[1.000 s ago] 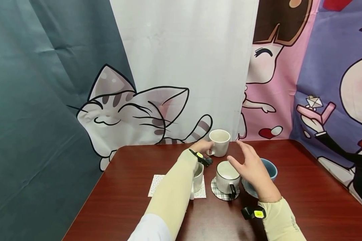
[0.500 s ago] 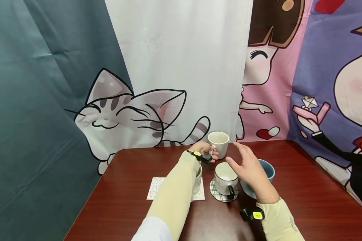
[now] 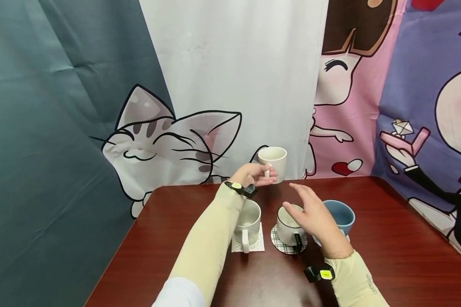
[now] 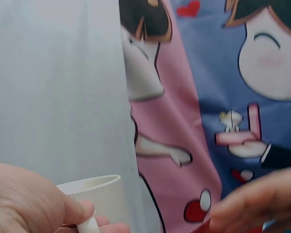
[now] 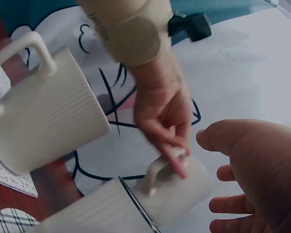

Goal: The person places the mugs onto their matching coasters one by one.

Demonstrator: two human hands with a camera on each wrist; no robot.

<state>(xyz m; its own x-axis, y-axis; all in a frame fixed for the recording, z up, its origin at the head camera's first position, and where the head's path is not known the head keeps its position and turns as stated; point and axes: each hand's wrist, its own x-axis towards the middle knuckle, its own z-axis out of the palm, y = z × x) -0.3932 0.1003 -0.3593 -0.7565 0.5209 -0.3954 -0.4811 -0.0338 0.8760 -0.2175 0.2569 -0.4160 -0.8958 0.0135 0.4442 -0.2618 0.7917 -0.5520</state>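
Note:
My left hand (image 3: 249,174) pinches the handle of a plain white mug (image 3: 278,165), which hangs above the table's far edge. In the left wrist view, the thumb presses on that handle while part of the mug (image 4: 106,204) is cut off below. My right hand (image 3: 316,219) hovers with fingers extended, holding nothing, over a ribbed white mug with a black rim and black handle (image 3: 287,232). Under my left forearm stands another ribbed white mug (image 3: 249,219). Partly behind my right wrist is a blue mug (image 3: 339,213).
A square speckled coaster (image 3: 258,246) lies under the left ribbed mug. The black-rimmed mug rests on a round plaid coaster (image 3: 280,247). All stand on a dark red-brown table (image 3: 161,238); a cartoon-printed curtain (image 3: 234,76) hangs right behind its far edge.
My left hand has taken hold of the plain white mug's handle and lifted the mug off the table, up and slightly left. My right hand has barely moved.

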